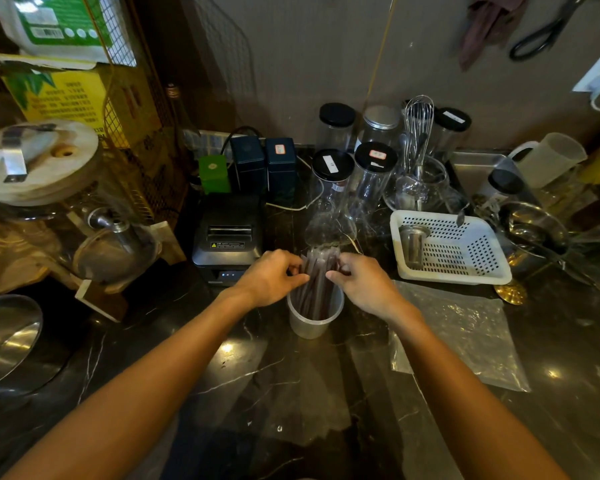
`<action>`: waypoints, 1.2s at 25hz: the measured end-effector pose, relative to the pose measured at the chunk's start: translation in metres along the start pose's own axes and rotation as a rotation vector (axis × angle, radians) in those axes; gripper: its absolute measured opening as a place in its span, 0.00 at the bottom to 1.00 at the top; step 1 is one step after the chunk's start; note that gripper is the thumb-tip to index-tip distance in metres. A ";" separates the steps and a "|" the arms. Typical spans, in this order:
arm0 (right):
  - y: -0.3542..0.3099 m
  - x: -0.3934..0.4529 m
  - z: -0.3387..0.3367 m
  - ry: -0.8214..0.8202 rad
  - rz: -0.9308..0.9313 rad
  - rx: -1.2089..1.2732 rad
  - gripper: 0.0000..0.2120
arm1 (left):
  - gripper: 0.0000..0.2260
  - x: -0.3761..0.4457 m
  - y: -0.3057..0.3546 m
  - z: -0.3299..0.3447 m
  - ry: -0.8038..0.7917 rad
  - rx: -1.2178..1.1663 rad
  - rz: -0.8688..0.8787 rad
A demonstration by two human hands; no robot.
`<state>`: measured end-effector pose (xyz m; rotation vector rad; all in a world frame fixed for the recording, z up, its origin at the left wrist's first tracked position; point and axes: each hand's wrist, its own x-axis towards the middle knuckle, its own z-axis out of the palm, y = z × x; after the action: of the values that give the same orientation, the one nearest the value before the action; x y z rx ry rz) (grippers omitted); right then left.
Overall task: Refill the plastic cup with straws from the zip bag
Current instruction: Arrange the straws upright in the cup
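Note:
A clear plastic cup [310, 323] stands on the dark marble counter at the centre. A bundle of dark wrapped straws [317, 282] stands upright in it, leaning slightly. My left hand [271, 277] pinches the straws from the left, near their upper part. From the right, my right hand [362, 284] pinches the same bundle. The clear zip bag [465, 334] lies flat on the counter to the right of the cup and looks empty.
A black receipt printer [227, 237] sits just behind my left hand. A glass flask [329, 226] and several jars stand behind the cup. To the right is a white perforated basket [451, 247] holding a metal cup. A steel bowl [4, 337] is at far left.

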<state>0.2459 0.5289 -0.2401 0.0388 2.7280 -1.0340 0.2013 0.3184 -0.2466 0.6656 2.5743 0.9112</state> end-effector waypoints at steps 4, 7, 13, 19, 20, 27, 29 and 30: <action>0.004 -0.006 0.009 -0.032 -0.012 -0.050 0.09 | 0.10 -0.008 -0.003 0.006 0.034 -0.075 -0.009; 0.009 -0.009 0.007 -0.023 -0.023 0.005 0.06 | 0.12 -0.013 -0.004 0.006 0.093 -0.171 -0.011; 0.013 -0.013 0.008 -0.092 0.051 -0.002 0.09 | 0.12 -0.012 -0.009 0.011 0.055 -0.175 -0.039; 0.024 -0.023 0.005 -0.117 0.182 0.119 0.08 | 0.09 -0.016 -0.021 0.010 0.024 -0.249 -0.133; 0.026 -0.023 0.006 -0.117 0.185 0.143 0.07 | 0.06 -0.015 -0.021 0.011 0.029 -0.251 -0.136; 0.027 -0.015 0.010 -0.039 0.186 0.295 0.08 | 0.06 0.002 -0.018 0.018 0.088 -0.290 -0.175; 0.030 -0.008 0.004 -0.011 0.192 0.325 0.07 | 0.05 0.011 -0.016 0.018 0.115 -0.304 -0.174; 0.031 -0.002 0.000 0.014 0.202 0.345 0.07 | 0.05 0.017 -0.014 0.017 0.127 -0.310 -0.171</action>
<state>0.2512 0.5521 -0.2598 0.3697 2.4601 -1.4281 0.1899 0.3263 -0.2708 0.3042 2.4708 1.2915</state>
